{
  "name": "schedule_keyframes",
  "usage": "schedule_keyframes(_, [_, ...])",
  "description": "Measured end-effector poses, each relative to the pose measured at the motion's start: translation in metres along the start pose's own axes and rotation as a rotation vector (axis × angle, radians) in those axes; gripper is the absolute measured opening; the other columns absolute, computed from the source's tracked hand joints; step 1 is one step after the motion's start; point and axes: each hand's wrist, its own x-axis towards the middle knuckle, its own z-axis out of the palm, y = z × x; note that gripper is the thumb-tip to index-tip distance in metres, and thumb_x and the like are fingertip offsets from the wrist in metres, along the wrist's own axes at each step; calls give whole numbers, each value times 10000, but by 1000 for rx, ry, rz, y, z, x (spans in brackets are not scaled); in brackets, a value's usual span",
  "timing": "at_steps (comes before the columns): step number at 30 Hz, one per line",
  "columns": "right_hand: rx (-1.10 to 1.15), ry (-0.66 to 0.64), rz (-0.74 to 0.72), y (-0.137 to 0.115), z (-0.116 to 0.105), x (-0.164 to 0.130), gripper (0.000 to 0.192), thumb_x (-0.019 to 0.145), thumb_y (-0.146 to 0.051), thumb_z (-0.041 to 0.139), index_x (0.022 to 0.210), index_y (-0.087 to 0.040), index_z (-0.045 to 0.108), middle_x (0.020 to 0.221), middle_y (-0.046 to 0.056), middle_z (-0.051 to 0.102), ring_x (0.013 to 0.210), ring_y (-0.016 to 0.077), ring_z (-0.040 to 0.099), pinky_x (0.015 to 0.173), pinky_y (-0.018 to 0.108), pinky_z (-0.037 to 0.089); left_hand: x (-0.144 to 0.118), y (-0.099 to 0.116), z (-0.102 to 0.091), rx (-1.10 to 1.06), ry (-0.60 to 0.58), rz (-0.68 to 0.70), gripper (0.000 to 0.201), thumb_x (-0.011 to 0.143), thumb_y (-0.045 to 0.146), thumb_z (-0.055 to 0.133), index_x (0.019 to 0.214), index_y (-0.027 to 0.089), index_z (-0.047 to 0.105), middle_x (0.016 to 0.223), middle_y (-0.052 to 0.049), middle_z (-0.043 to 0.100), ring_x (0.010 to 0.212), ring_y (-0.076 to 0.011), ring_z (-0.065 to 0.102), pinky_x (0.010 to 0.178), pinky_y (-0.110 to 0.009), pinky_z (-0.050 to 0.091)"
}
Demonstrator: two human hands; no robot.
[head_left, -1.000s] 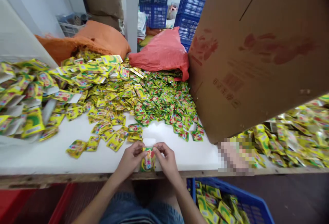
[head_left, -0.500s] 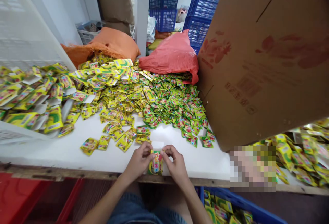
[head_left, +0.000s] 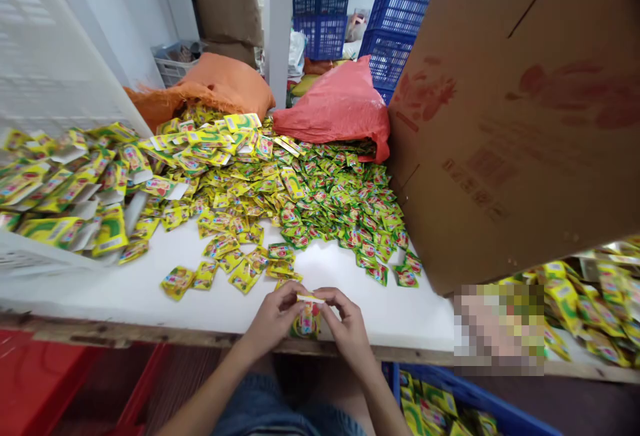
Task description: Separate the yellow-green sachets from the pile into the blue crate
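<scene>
Head cam: L hand (head_left: pixel 274 317) & R hand (head_left: pixel 346 327) both pinch one small box (head_left: pixel 309 321) betw. them, flap prob. part-folded. Packs (head_left: pixel 414 417) in blue crate (head_left: pixel 505 407) below R hand look done; loose sachets (head_left: pixel 340 204) beyond both hands & open boxes (head_left: pixel 110 231) far L of L hand, prob. not yet.

Our left forearm (head_left: pixel 207 389) slants in from the near left and our right forearm (head_left: pixel 383 393) from the near right, both bare, converging toward the far side. Our left hand (head_left: pixel 273 318) and right hand (head_left: pixel 349 326) face each other, just apart, wrists (head_left: pixel 246 348) nearly straight, fingers (head_left: pixel 287 289) curled, each thumb (head_left: pixel 293 312) pinching toward its index finger.
</scene>
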Motion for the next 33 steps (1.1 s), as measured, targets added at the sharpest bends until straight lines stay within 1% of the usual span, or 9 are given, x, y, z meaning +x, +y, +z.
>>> schedule_keyframes(3, [-22, 14, -23, -7, 3, -1, 144, 782, -278, 597, 894, -193, 628, 898, 49, 644, 868, 183, 583, 789, 302, 459, -3, 7, 4, 37, 46, 49, 119, 803, 232, 546, 903, 174, 575, 1053, -86, 586, 1010, -204, 550, 857, -301, 438])
schedule_keyframes(5, [-30, 47, -44, -10, 5, -3, 111, 795, -269, 578, 856, -190, 626, 900, 49, 642, 884, 181, 582, 806, 300, 452, -5, 10, 6, 78, 78, 81, 100, 812, 224, 533, 872, 171, 594, 1044, -87, 591, 1026, -200, 539, 891, -307, 416])
schedule_keyframes(10, [-123, 82, -24, -10, 7, -5, 159, 808, -291, 548, 897, -187, 630, 866, 42, 658, 812, 169, 595, 744, 266, 462, -4, 13, 11, 140, 123, 105, 105, 812, 200, 515, 848, 174, 611, 928, -60, 626, 924, -180, 570, 844, -289, 429])
schedule_keyframes(15, [-134, 72, -16, -13, 4, -1, 170, 813, -315, 542, 858, -175, 627, 766, 28, 659, 702, 154, 588, 669, 245, 463, -1, 16, 14, 227, 172, 62, 119, 806, 229, 519, 826, 170, 621, 801, -34, 630, 791, -167, 574, 741, -262, 434])
schedule_keyframes(18, [-97, 63, 7, -16, 2, 2, 164, 813, -322, 550, 831, -177, 624, 727, 22, 652, 682, 155, 587, 652, 250, 463, 2, 19, 13, 241, 164, 50, 134, 800, 246, 526, 803, 168, 635, 764, -29, 629, 749, -163, 567, 702, -253, 429])
schedule_keyframes(24, [-38, 42, 64, -14, -2, 7, 216, 793, -372, 573, 773, -167, 638, 687, 28, 648, 647, 159, 579, 627, 267, 468, 14, 27, 6, 241, 85, 37, 139, 767, 264, 564, 752, 162, 657, 687, -20, 633, 642, -142, 548, 616, -231, 421])
schedule_keyframes(26, [-22, 52, 70, -11, -3, 5, 213, 791, -369, 575, 786, -168, 645, 717, 36, 659, 676, 169, 592, 646, 278, 474, 14, 26, 4, 240, 51, 39, 153, 771, 274, 568, 767, 166, 676, 720, -30, 656, 669, -151, 567, 646, -244, 435])
schedule_keyframes(30, [30, 94, 106, 0, 3, -8, 199, 805, -326, 563, 906, -185, 661, 912, 63, 679, 869, 202, 611, 792, 327, 479, 1, 13, 3, 143, 36, -18, 212, 771, 304, 587, 915, 197, 700, 904, -59, 698, 873, -206, 610, 820, -314, 453])
schedule_keyframes(33, [96, 181, 167, 5, 15, -20, 308, 804, -324, 567, 1084, -201, 604, 1033, 71, 656, 943, 199, 603, 850, 347, 475, -11, 3, 4, 81, 52, -76, 269, 776, 310, 587, 1012, 214, 676, 1015, -62, 686, 965, -222, 602, 883, -338, 444])
